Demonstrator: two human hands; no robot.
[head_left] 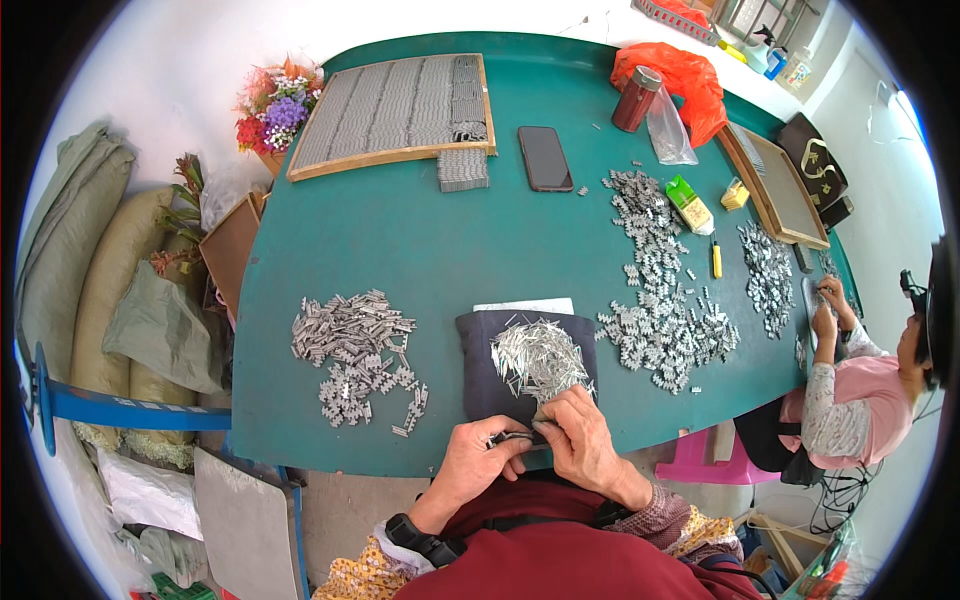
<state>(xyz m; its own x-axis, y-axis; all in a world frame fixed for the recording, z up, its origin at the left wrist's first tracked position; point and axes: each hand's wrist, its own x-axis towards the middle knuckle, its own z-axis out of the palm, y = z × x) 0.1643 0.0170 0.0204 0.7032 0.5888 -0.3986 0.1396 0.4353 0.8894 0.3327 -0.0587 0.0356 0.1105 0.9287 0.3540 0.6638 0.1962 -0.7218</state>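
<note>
At the near edge of a green table [400, 240], a person's left hand [470, 462] and right hand [580, 440] meet over a small dark metal piece [510, 437], the left fingers pinched around it and the right fingertips closed against its right end; what the right fingers themselves grip is too small to tell. Just beyond the hands lies a dark cloth pad [475, 350] bearing a heap of thin silver pins [538, 358], the right hand touching its near edge. To the left of the pad sits a pile of grey metal hinge-like parts [350, 350]; to the right, a larger scatter of similar parts [660, 300] runs toward the far side. Farther back rest a black phone [545, 158] and a wooden-framed tray [395, 110] filled with rows of the grey parts. At the far right edge, another person in a pink top [860, 400] works with both hands over a separate heap.
</note>
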